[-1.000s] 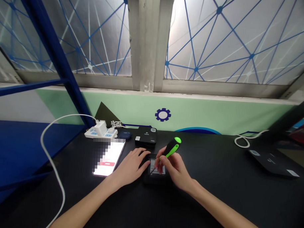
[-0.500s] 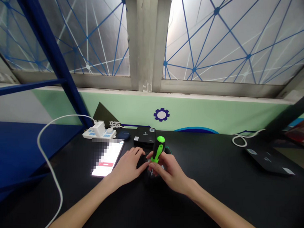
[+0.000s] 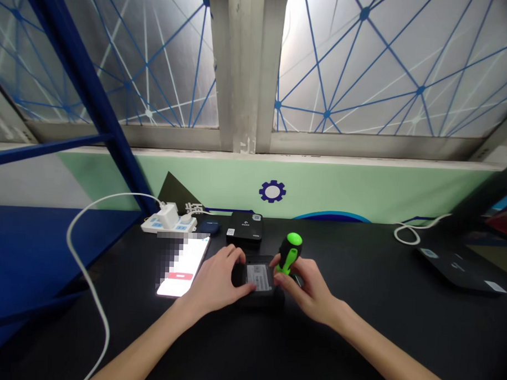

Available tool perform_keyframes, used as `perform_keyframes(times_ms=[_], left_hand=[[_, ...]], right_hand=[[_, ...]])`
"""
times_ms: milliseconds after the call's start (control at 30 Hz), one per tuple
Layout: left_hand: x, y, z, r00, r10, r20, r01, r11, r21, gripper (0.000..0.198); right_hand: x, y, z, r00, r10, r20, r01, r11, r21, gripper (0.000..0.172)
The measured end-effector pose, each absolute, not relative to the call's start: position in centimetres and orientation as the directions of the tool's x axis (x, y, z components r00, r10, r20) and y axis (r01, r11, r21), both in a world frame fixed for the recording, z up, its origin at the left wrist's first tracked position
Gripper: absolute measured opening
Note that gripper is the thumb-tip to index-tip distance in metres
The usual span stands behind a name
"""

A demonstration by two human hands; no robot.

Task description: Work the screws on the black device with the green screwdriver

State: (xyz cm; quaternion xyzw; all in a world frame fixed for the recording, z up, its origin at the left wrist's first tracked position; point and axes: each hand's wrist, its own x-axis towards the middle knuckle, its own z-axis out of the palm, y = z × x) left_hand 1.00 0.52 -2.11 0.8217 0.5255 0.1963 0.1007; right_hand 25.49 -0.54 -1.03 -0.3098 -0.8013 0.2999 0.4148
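Observation:
A small black box (image 3: 277, 298) with a pale printed label on its upper face lies on the desk in front of me. My left hand (image 3: 219, 277) grips its left side, fingers at the far edge and thumb on the label's near edge. My right hand (image 3: 310, 286) is closed around a screwdriver (image 3: 292, 252) with a black and bright green handle. The screwdriver stands nearly upright over the box's right side; its tip is hidden behind my fingers.
Behind the box sits another black box (image 3: 244, 227). A lit phone (image 3: 184, 268) lies left, near a dark blue case (image 3: 209, 226) and a white power strip (image 3: 152, 226) with a plugged-in charger and cable (image 3: 90, 278). Far right is a flat black device (image 3: 454, 269) with a white cable (image 3: 407, 241).
My right hand and the screwdriver have moved right, from near my left fingers to the box's right side. The label is now uncovered, and my left thumb lies on it.

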Motion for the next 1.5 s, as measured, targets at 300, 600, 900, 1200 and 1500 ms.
perform_keyframes(times_ms=[300,600,900,1200,1500], left_hand=[[1.1,0.4,-2.5,0.414,0.893,0.179,0.806,-0.45,0.384,0.062],[0.6,0.7,-3.2,0.452,0.878,0.154,0.781,-0.474,0.408,0.065],[0.9,0.6,-2.8,0.443,0.888,0.126,0.786,-0.452,0.42,0.067],[0.8,0.8,-3.1,0.428,0.89,0.156,0.784,-0.451,0.426,0.064],[1.0,0.6,-2.5,0.397,0.906,0.146,0.793,-0.419,0.441,0.061]], right_hand=[[26.4,0.4,-1.4,-0.394,0.783,0.482,0.294,0.604,-0.741,0.015],[26.5,0.6,-1.6,-0.341,0.816,0.467,0.264,0.56,-0.785,0.016],[26.6,0.8,-1.7,-0.322,0.826,0.462,0.264,0.548,-0.794,0.017],[26.7,0.9,-1.8,-0.308,0.844,0.44,0.248,0.517,-0.819,0.017],[26.6,0.7,-1.5,-0.373,0.807,0.457,0.29,0.57,-0.769,0.015]])
